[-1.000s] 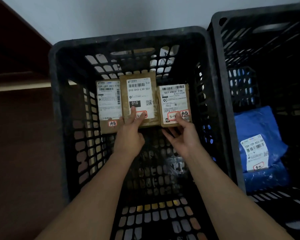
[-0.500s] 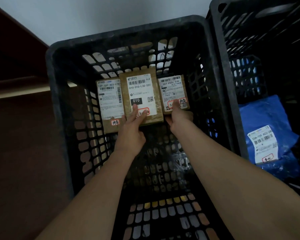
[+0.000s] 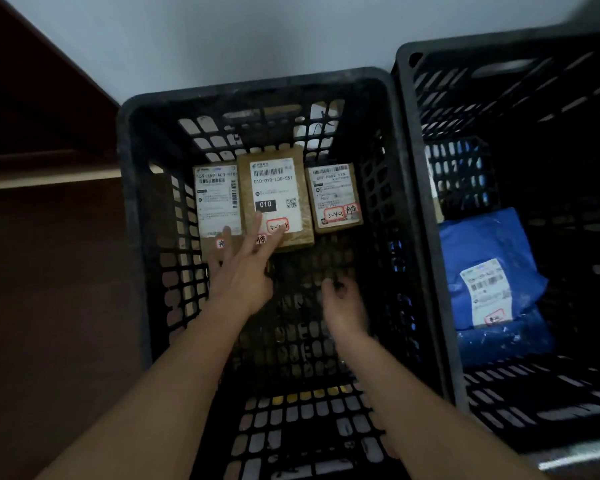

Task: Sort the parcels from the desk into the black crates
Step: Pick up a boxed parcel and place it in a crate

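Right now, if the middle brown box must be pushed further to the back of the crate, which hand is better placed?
The left hand. Its straight fingers reach onto the near end of the middle box. The right hand is nearer to the person, fingers curled, touching no box.

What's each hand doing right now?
Left hand: open, fingers spread over the middle parcel.
Right hand: fingers curled under, holding nothing.
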Available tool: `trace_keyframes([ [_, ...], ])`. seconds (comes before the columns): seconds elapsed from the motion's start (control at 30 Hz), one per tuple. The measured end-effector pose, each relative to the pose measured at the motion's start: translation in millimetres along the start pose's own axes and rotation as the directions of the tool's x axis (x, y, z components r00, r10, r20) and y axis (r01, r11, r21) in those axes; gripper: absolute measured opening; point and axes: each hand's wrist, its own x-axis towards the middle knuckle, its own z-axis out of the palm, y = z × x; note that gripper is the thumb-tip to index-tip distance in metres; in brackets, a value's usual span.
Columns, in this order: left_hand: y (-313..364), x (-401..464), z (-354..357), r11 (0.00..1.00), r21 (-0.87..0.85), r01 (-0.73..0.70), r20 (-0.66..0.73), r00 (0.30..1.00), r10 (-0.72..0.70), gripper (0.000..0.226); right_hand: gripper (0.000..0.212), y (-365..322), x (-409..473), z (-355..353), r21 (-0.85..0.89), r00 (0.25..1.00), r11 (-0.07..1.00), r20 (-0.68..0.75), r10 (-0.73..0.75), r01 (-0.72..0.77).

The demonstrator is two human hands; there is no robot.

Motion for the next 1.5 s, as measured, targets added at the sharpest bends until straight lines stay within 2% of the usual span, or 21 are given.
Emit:
trace_keyframes([
  [0.1, 1, -35, 7, 0.999, 0.027, -0.035, 0.025, 0.999, 0.035, 0.098, 0.066, 21, -30, -11, -0.21, 0.985, 0.965, 0.103, -0.136, 0.155],
  [0.17, 4, -60, 12, 1.0, 0.005, -0.014, 0.072, 0.997, 0.014, 0.098, 0.072, 25, -44, -15, -0.308, 0.975, 0.93, 0.152, -0.161, 0.201],
  [0.33, 13, -113, 5, 0.998, -0.006, 0.058, 0.099, 0.993, -0.058, 0.094, 0.073, 9, -80, -27, -0.518, 0.937, 0.781, 0.22, -0.272, 0.348],
  [0.5, 33, -152, -39, 0.998, 0.009, 0.064, 0.048, 0.997, -0.065, 0.086, 0.073, -23, -126, -55, -0.567, 0.872, 0.669, 0.223, -0.437, 0.48],
  [0.63, 56, -169, -77, 0.999, 0.036, 0.038, -0.048, 0.998, -0.036, 0.084, 0.072, -41, -163, -94, -0.571, 0.8, 0.596, 0.202, -0.565, 0.564],
  [0.7, 72, -177, -95, 0.998, 0.063, 0.011, -0.097, 0.995, -0.005, 0.084, 0.071, -45, -178, -116, -0.584, 0.767, 0.557, 0.192, -0.612, 0.59],
  [0.83, 113, -191, -124, 0.995, 0.092, -0.036, -0.16, 0.986, 0.05, 0.081, 0.07, -49, -194, -168, -0.607, 0.754, 0.542, 0.151, -0.639, 0.581],
  [1.03, 213, -210, -139, 0.986, 0.142, -0.091, -0.198, 0.973, 0.118, 0.079, 0.068, -40, -200, -270, -0.658, 0.738, 0.52, 0.081, -0.67, 0.545],
  [1.27, 394, -232, -106, 0.968, 0.173, -0.181, -0.208, 0.954, 0.216, 0.077, 0.071, 13, -189, -445, -0.755, 0.706, 0.467, -0.008, -0.708, 0.46],
  [1.5, 565, -253, -92, 0.907, 0.256, -0.335, -0.176, 0.906, 0.385, 0.077, 0.07, 51, -186, -615, -0.745, 0.721, 0.58, -0.2, -0.664, 0.328],
])
